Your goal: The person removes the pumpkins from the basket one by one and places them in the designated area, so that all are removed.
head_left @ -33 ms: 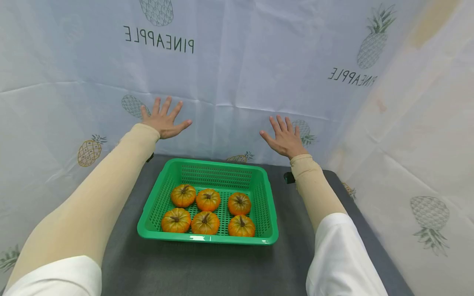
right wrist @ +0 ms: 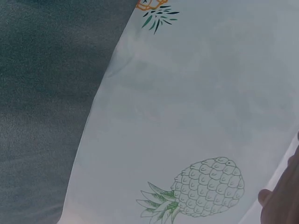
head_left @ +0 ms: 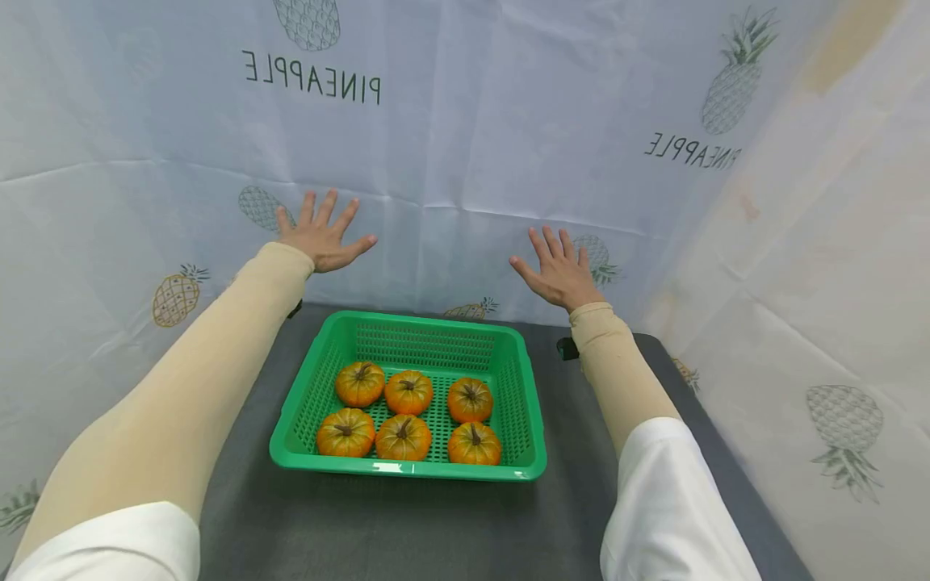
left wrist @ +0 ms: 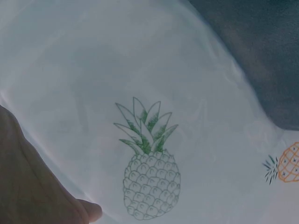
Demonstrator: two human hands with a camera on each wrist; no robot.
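Both hands are stretched forward with fingers spread and nothing in them. The left hand (head_left: 322, 238) is up beyond the far left corner of a green plastic basket (head_left: 407, 470), in front of the curtain. Beyond the basket's far right corner is the right hand (head_left: 561, 274), likewise spread. Several small orange pumpkins (head_left: 403, 437) with brown stems sit inside the basket in two rows. Only an edge of the left hand (left wrist: 37, 182) shows in the left wrist view, and of the right hand (right wrist: 282, 198) in the right wrist view.
A dark grey table (head_left: 349, 524) carries the basket. White curtain (head_left: 465, 121) printed with pineapples and mirrored lettering hangs behind it and along the sides. A small black object (head_left: 567, 349) shows beside the right forearm.
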